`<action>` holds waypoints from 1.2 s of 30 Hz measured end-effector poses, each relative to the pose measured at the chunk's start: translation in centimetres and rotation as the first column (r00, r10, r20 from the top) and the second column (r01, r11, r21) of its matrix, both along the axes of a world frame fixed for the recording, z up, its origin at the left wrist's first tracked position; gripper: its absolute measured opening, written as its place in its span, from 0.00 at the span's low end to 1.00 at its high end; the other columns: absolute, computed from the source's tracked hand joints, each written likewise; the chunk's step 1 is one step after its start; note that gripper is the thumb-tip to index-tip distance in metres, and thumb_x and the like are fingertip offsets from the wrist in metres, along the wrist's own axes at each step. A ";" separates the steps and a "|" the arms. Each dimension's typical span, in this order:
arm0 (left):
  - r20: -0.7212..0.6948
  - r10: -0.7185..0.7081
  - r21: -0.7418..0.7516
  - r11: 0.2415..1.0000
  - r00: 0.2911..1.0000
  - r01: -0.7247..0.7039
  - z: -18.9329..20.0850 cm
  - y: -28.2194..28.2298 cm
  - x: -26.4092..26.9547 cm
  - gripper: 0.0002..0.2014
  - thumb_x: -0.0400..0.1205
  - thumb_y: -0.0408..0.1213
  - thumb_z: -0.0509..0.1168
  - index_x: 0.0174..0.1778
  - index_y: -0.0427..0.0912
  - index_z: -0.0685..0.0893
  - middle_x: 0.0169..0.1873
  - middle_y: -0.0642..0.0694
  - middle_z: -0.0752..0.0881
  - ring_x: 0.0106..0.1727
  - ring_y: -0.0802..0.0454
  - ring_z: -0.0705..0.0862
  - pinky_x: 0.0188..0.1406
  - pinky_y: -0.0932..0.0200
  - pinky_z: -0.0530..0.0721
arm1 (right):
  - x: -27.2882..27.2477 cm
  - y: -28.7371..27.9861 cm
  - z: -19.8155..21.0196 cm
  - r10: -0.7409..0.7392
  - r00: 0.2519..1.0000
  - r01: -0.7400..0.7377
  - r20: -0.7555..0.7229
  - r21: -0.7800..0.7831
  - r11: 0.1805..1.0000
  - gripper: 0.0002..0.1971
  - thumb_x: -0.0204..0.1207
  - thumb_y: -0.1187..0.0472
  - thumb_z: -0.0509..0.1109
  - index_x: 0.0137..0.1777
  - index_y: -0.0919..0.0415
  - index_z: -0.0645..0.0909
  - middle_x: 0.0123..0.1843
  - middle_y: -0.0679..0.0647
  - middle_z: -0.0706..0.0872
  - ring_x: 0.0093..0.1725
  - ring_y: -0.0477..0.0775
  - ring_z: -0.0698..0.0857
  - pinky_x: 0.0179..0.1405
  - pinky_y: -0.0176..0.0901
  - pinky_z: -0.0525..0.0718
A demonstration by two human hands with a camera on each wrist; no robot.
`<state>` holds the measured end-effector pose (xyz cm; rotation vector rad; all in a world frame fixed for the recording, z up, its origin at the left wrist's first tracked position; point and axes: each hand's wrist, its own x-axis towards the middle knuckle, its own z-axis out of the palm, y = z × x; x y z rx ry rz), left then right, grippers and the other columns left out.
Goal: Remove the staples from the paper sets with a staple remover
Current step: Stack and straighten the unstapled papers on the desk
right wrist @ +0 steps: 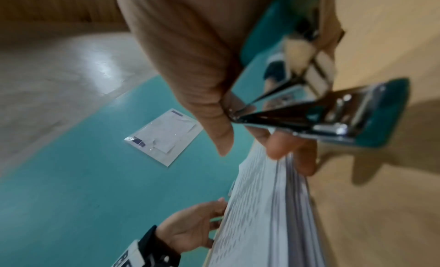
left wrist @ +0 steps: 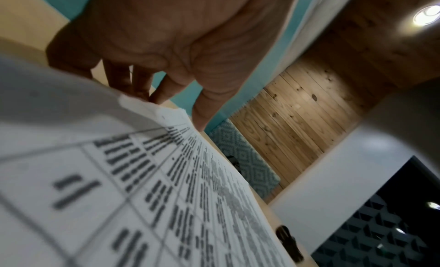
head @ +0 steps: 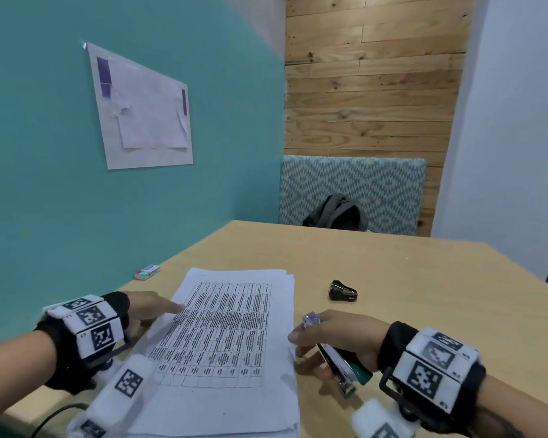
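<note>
Pale wood makes up the worktop (head: 393, 279), and a thick stack of printed papers (head: 228, 336) lies on it near the front edge, the top sheet carrying a table of small text. The left hand (head: 149, 311) rests at the stack's left edge with its fingers fairly straight and spread; from the left wrist view the fingertips (left wrist: 200, 120) touch a curled, lifted corner of the upper sheets, holding nothing closed in the palm. The right hand (head: 336, 339) sits just beside the stack's right edge and grips a silver and green stapler (head: 336, 358), thumb and fingers wrapped round it, its metal mouth gaping in the right wrist view. A black staple remover (head: 343, 291) lies by itself on the worktop, beyond the right hand and apart from the papers, touched by neither hand. A small box (head: 147, 272) sits at the worktop's left edge against the teal wall (head: 45, 153). A grey backpack (head: 336, 213) rests on the far seat.
</note>
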<state>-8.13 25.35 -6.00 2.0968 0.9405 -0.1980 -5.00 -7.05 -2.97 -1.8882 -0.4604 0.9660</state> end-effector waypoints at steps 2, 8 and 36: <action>-0.037 -0.066 0.076 0.995 0.997 0.069 0.1 -1.8 -0.2 0.16 0.80 0.43 0.67 0.54 0.35 0.74 0.45 0.40 0.72 0.47 0.45 0.69 0.43 0.56 0.66 | -0.4 -0.9 -0.3 0.015 1.000 -0.014 -0.028 0.018 1.000 0.08 0.81 0.61 0.66 0.45 0.67 0.75 0.22 0.55 0.80 0.16 0.51 0.75 0.32 0.47 0.79; -0.103 -0.299 0.111 0.944 0.949 0.309 0.2 -6.4 1.3 0.09 0.77 0.36 0.69 0.44 0.37 0.75 0.41 0.40 0.78 0.42 0.44 0.76 0.41 0.56 0.74 | -1.4 -5.4 -0.1 -0.041 0.996 0.042 0.074 -0.009 0.999 0.06 0.80 0.63 0.67 0.46 0.66 0.78 0.24 0.55 0.79 0.16 0.49 0.75 0.20 0.35 0.78; -0.325 -0.796 0.261 0.443 0.510 0.858 2.0 -19.0 4.3 0.50 0.58 0.53 0.82 0.75 0.67 0.64 0.78 0.50 0.65 0.70 0.43 0.76 0.70 0.51 0.75 | 3.1 -7.8 3.6 0.177 0.822 0.154 0.541 -0.510 0.846 0.08 0.77 0.62 0.66 0.42 0.58 0.69 0.40 0.56 0.77 0.36 0.54 0.75 0.36 0.44 0.75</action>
